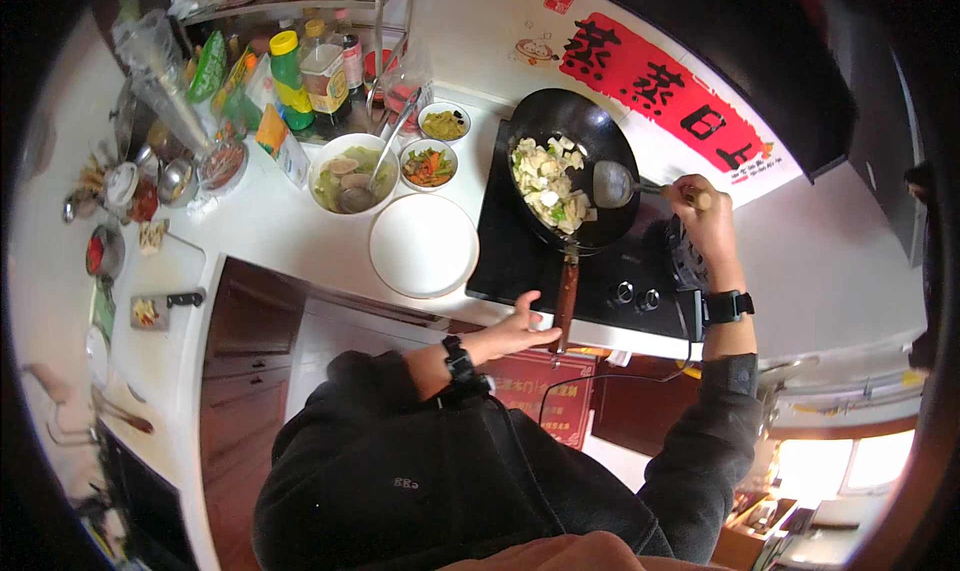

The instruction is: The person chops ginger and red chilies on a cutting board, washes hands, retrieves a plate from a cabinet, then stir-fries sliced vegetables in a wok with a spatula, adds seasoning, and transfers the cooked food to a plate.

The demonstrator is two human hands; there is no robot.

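My right hand [709, 215] grips the handle of a metal wok spatula [613, 185], whose blade rests inside the black wok [574, 113]. Pale chopped pieces mixed with bits of green [547, 177] lie along the wok's left side. The wok sits on a black glass cooktop [499, 233], its brown wooden handle [568, 290] pointing towards me. Beside that handle is my left hand [510, 336], thumb and fingers apart. Its fingertips meet the handle's left edge; whether they press on it I cannot tell.
Left of the cooktop stand a white plate [424, 246], a soup bowl [330, 162] with a ladle [386, 143], and two small bowls of food [428, 164]. Bottles [289, 76] line the back. A cleaver [161, 308] lies far left. A cable [615, 377] hangs before the counter.
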